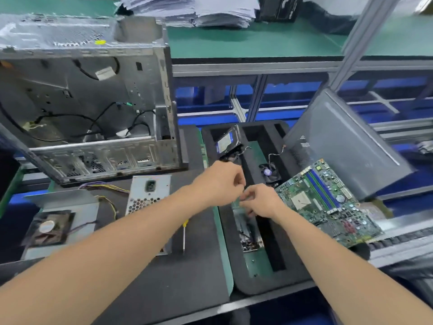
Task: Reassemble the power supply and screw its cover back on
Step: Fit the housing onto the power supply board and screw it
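Observation:
The power supply body (pixel 150 195), a silver box with a honeycomb grille and a socket, lies on the dark mat, partly under my left forearm. Its cover (pixel 58 221) with a fan lies to the left, joined by coloured wires. A yellow-handled screwdriver (pixel 184 235) rests beside the body. Both hands meet over the black foam tray (pixel 253 280). My left hand (pixel 218 184) has curled fingers, and my right hand (pixel 260 202) pinches at something small between them. What they hold is too small to make out.
An open computer case (pixel 89 109) stands at the back left. A motherboard (pixel 328 202) leans on the tray's right side, with a grey side panel (pixel 346 148) behind it. The tray holds a hard drive (pixel 226 143), a small fan (pixel 269 173) and boards.

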